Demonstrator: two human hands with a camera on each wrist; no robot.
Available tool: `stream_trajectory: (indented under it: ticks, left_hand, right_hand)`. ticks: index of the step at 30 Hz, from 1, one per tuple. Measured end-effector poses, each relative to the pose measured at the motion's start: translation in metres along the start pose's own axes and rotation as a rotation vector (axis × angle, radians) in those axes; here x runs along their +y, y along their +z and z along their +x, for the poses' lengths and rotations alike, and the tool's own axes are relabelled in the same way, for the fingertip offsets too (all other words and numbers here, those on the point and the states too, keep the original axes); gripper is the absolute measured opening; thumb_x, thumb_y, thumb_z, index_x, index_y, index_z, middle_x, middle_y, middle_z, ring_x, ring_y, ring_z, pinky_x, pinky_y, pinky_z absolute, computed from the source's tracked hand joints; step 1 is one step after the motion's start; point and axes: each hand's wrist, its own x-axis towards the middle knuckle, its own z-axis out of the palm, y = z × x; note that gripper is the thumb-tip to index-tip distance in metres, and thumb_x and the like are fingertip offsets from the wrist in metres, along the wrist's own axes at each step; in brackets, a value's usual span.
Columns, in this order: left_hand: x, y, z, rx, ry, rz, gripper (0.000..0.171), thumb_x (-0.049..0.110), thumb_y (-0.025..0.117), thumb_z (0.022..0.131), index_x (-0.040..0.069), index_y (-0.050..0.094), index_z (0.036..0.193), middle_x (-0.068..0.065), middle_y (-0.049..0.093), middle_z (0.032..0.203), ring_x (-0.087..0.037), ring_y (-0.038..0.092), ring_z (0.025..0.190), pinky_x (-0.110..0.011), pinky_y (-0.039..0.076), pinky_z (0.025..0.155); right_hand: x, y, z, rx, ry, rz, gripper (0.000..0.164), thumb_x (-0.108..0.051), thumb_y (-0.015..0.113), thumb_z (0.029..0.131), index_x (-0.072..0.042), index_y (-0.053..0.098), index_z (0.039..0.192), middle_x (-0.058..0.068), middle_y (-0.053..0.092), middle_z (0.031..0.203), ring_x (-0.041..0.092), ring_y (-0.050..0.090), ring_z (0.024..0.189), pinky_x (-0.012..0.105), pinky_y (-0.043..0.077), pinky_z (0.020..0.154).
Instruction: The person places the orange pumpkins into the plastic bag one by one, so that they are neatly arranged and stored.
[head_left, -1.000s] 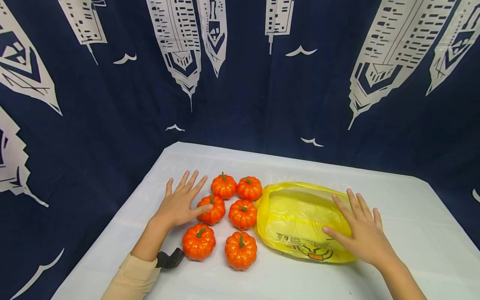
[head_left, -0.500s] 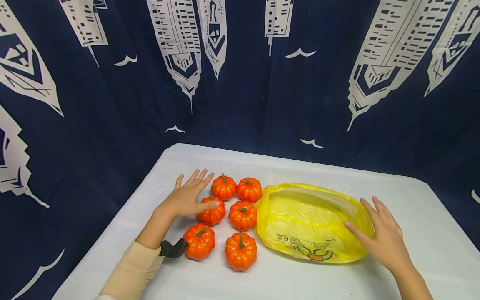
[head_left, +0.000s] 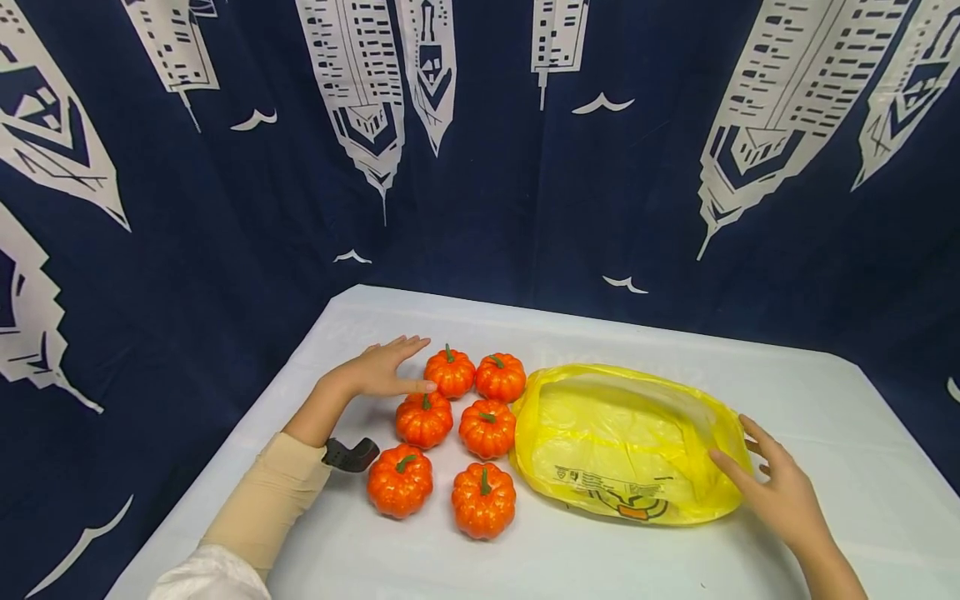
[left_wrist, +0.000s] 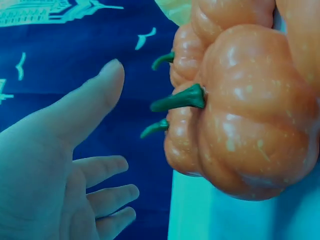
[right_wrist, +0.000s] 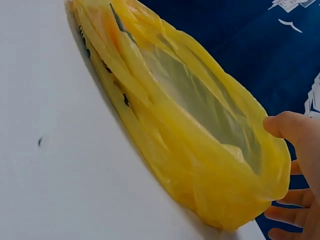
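Several small orange pumpkins [head_left: 424, 419] with green stems stand on the white table, left of a yellow plastic bag [head_left: 555, 492]. The bag's mouth is spread wide, and dark print shows on it. My left hand [head_left: 378, 371] hovers with extended fingers beside the left-hand pumpkins, its thumb over one of them. In the left wrist view, a gap separates its thumb from the nearest pumpkin [left_wrist: 260, 115]. At the bag's right end is my right hand [head_left: 787, 492], thumb near the rim and loosely bent fingers partly behind the plastic. Contact with the bag is unclear.
The white table [head_left: 600, 567] reaches back to a dark blue curtain [head_left: 495, 208] printed with white buildings and birds. A black curved piece [head_left: 351, 455] sits at the left wrist, beside the beige sleeve [head_left: 270, 492].
My right hand has moved right, from over the bag's mouth to its right end. The left hand has shifted slightly away and turned more edge-on. Pumpkins and bag stay in place.
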Motion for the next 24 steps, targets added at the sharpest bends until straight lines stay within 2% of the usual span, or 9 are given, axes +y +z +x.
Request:
stream_trajectory:
  ticks: [5, 10, 16, 20, 24]
  left_hand:
    - [-0.003, 0.000, 0.015, -0.042, -0.023, -0.041, 0.090, 0.056, 0.063, 0.088, 0.005, 0.028, 0.153, -0.018, 0.030, 0.155, -0.036, 0.027, 0.142, -0.053, 0.024, 0.113]
    - [0.000, 0.004, 0.030, -0.072, -0.028, -0.082, 0.087, 0.051, 0.063, 0.089, 0.005, 0.027, 0.154, -0.018, 0.034, 0.153, -0.035, 0.033, 0.139, -0.052, 0.028, 0.112]
    - [0.002, 0.010, 0.048, -0.056, 0.018, -0.186, 0.083, 0.041, 0.069, 0.087, 0.005, 0.032, 0.152, -0.022, 0.042, 0.147, -0.036, 0.043, 0.132, -0.051, 0.035, 0.108]
    - [-0.004, 0.014, 0.055, -0.043, 0.020, -0.286, 0.079, 0.028, 0.077, 0.082, 0.004, 0.040, 0.147, -0.019, 0.045, 0.145, -0.036, 0.048, 0.127, -0.048, 0.040, 0.104]
    - [-0.009, 0.016, 0.058, -0.041, 0.018, -0.331, 0.073, 0.020, 0.080, 0.079, 0.004, 0.047, 0.142, -0.017, 0.046, 0.144, -0.036, 0.050, 0.124, -0.045, 0.045, 0.099]
  right_hand:
    - [0.003, 0.003, 0.000, -0.022, 0.029, 0.050, 0.083, -0.042, 0.057, 0.098, 0.003, 0.015, 0.153, 0.039, 0.029, 0.144, 0.057, 0.036, 0.122, 0.067, 0.038, 0.092]
    - [0.007, 0.005, -0.002, -0.015, 0.079, 0.058, 0.082, -0.045, 0.056, 0.097, -0.004, 0.015, 0.155, 0.041, 0.033, 0.140, 0.058, 0.040, 0.119, 0.066, 0.040, 0.090]
    - [0.012, 0.007, -0.006, 0.005, 0.094, 0.045, 0.079, -0.045, 0.055, 0.098, -0.007, 0.016, 0.156, 0.043, 0.035, 0.137, 0.062, 0.043, 0.113, 0.069, 0.041, 0.087]
    - [0.011, 0.010, -0.004, 0.012, 0.087, 0.050, 0.078, -0.043, 0.055, 0.098, -0.007, 0.016, 0.156, 0.043, 0.034, 0.137, 0.062, 0.044, 0.112, 0.069, 0.041, 0.087]
    - [0.009, 0.013, 0.000, 0.010, 0.085, 0.052, 0.077, -0.041, 0.055, 0.099, -0.007, 0.016, 0.156, 0.043, 0.034, 0.137, 0.062, 0.043, 0.113, 0.068, 0.041, 0.088]
